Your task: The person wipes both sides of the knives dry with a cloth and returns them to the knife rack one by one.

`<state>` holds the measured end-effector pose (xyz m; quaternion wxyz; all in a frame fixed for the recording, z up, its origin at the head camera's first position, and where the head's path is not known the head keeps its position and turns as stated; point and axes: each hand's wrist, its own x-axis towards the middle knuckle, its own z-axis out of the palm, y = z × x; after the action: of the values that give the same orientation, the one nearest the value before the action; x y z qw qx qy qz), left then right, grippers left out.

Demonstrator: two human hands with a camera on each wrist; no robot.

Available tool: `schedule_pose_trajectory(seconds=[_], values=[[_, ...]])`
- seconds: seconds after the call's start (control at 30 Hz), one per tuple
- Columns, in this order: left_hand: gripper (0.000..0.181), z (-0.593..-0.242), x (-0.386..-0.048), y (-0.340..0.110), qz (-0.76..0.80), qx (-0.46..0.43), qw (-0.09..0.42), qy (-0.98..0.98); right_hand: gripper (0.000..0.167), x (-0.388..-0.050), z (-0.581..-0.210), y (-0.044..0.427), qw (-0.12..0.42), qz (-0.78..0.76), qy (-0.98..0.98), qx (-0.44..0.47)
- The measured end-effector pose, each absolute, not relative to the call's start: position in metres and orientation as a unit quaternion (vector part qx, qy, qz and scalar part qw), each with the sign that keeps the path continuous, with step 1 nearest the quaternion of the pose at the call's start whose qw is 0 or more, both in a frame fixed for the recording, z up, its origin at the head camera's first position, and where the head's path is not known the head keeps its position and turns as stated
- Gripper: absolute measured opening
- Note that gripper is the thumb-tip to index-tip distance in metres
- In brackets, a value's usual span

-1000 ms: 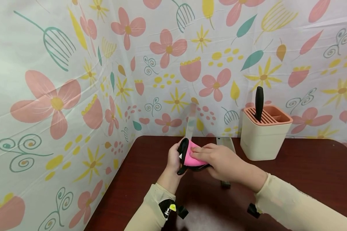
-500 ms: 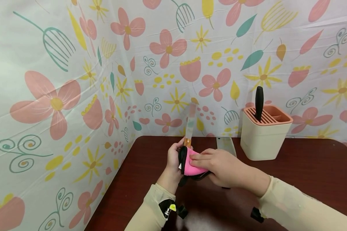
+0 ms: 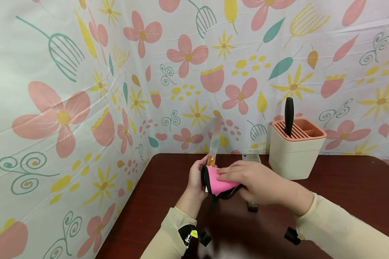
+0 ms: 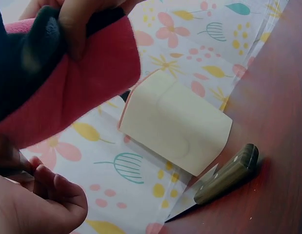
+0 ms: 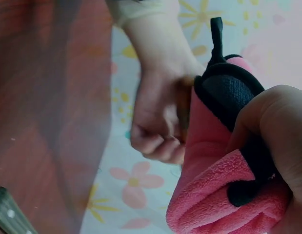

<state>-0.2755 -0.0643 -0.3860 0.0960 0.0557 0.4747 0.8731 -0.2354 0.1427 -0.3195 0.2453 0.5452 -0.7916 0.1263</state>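
Observation:
My left hand (image 3: 196, 178) grips the wooden handle (image 3: 211, 161) of a knife whose blade (image 3: 215, 142) points up and away. My right hand (image 3: 262, 181) pinches a pink cloth (image 3: 221, 183) with black edging, beside the left hand and over the lower handle. In the right wrist view, the folded cloth (image 5: 209, 195) has a black loop and dark patch, and the fingers of the right hand (image 5: 280, 131) bend over it; the left hand (image 5: 160, 112) is curled behind. The left wrist view shows the cloth (image 4: 102, 68) above the left hand (image 4: 48, 200).
A cream knife block (image 3: 294, 158) with an orange slotted top stands at the back right, holding a black-handled knife (image 3: 289, 117). Another knife lies on the dark red table (image 3: 168, 169) behind my right hand; its riveted handle (image 4: 229, 175) shows in the left wrist view. Floral sheeting covers the walls.
The cloth has slid down from the blade's base, uncovering part of the wooden handle, and its lower end has swung slightly right. My right hand has moved a little right with it.

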Motion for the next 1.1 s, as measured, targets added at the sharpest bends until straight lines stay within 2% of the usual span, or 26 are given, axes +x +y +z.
schedule_pose_trajectory(seconds=[0.13, 0.33, 0.67, 0.8, 1.1], values=[[0.053, -0.387, -0.276, -0.063, 0.875, 0.053, 0.1, 0.47, 0.063, -0.242, -0.307, 0.15, 0.254, 0.147, -0.802, 0.52], [0.033, -0.386, -0.276, -0.062, 0.87, 0.033, 0.092, 0.484, 0.062, -0.256, -0.298, 0.152, 0.266, 0.162, -0.83, 0.462], [0.045, -0.383, -0.275, -0.063, 0.873, 0.041, 0.102, 0.475, 0.061, -0.263, -0.319, 0.123, 0.257, 0.104, -0.855, 0.437], [0.046, -0.383, -0.277, -0.064, 0.875, 0.055, 0.096, 0.472, 0.063, -0.262, -0.322, 0.118, 0.252, 0.09, -0.859, 0.436], [0.044, -0.385, -0.278, -0.065, 0.88, 0.045, 0.096, 0.463, 0.056, -0.26, -0.322, 0.116, 0.244, 0.064, -0.852, 0.458]])
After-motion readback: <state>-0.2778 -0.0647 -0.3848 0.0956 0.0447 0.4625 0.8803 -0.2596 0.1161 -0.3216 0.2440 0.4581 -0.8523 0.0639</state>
